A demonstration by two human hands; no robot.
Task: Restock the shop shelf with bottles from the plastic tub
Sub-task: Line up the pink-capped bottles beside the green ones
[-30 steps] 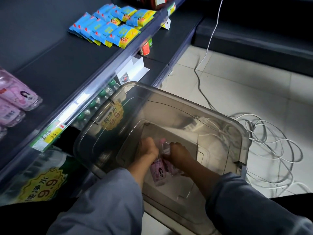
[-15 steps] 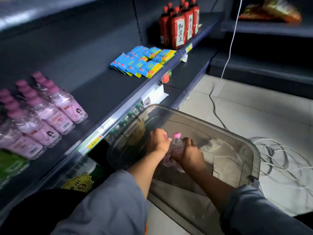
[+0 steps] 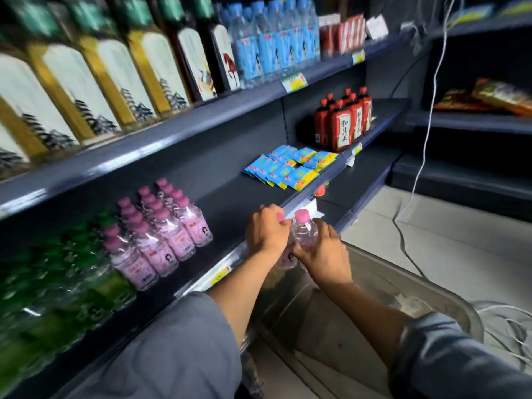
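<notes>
Both arms wear loose grey-blue long sleeves, plain fabric w/ no print or logo, pushed up so forearms are bare from approx. mid-forearm down. Left sleeve (image 3: 178, 349) bunches in soft folds; right sleeve (image 3: 449, 358) ends in a stitched cuff edge. Left hand (image 3: 266, 233) & right hand (image 3: 322, 251) bare, no gloves.

Two clear pink-capped bottles (image 3: 304, 232) were held upright side by side, one gripped in each hand, just above the front edge of the dark shelf (image 3: 230, 203). The grey translucent plastic tub (image 3: 449, 300) lay below and behind the grip.
</notes>
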